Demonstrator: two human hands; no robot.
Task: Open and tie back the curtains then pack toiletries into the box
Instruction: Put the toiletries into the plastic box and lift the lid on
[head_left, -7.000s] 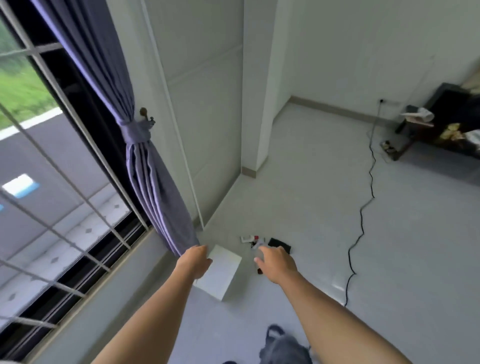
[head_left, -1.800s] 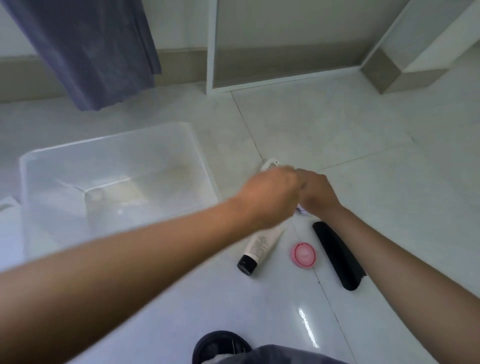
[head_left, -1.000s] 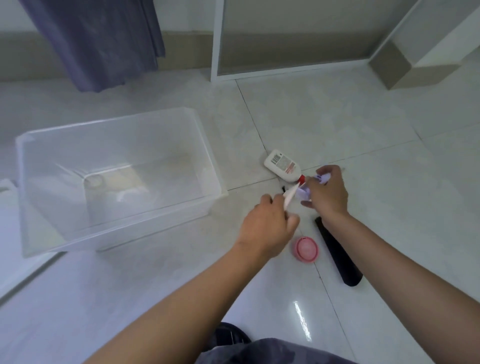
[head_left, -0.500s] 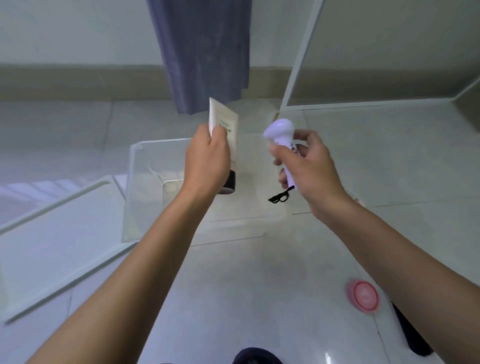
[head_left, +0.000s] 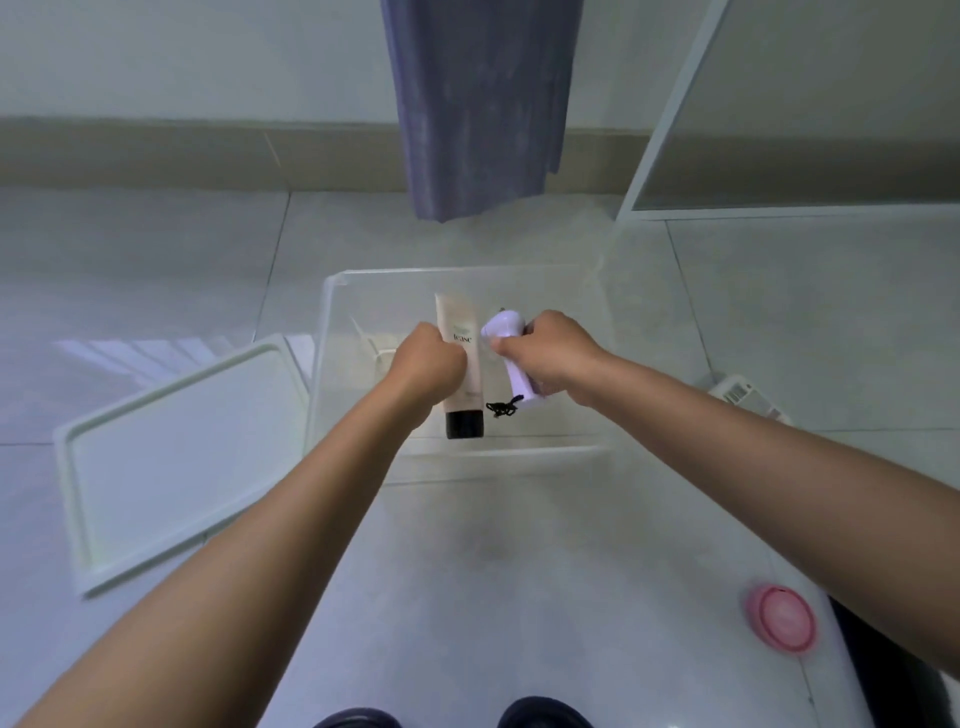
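Over the clear box (head_left: 332, 312), the left hand (head_left: 423, 364) grips a cream tube (head_left: 460, 364), black cap toward the person; the right hand (head_left: 550, 353) grips a lilac handheld device (head_left: 511, 358), head pointing away.

Single head-worn wide-angle cam, no second view to overlap. Looks steeply down and forward from standing height at the floor (head_left: 519, 571). Both forearms reach in from the bottom corners to frame centre, close to the lens. Clear box (head_left: 332, 291) sits mid-frame, curtain (head_left: 478, 104) and wall base along the top, shoe tips at the bottom edge. Edges bend from lens distortion.
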